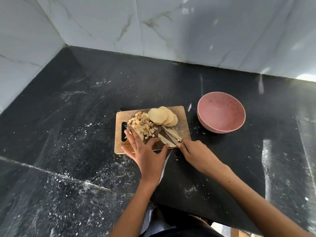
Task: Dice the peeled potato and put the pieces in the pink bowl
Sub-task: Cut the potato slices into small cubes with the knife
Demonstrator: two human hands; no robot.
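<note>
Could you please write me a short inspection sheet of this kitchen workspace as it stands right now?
Surface: black stone counter, streaked with white powdery smears.
Job's things: wooden cutting board holds a pile of diced potato, a fan of round potato slices and a few slices under the knife; pink bowl beside the board, no pieces seen inside.
Clutter: nothing seen.
Hands: left hand lies with spread fingers on the board's near edge; right hand grips the knife.
Cables: nothing seen.
Surroundings: marble-look wall tiles meeting in a corner behind the counter.
</note>
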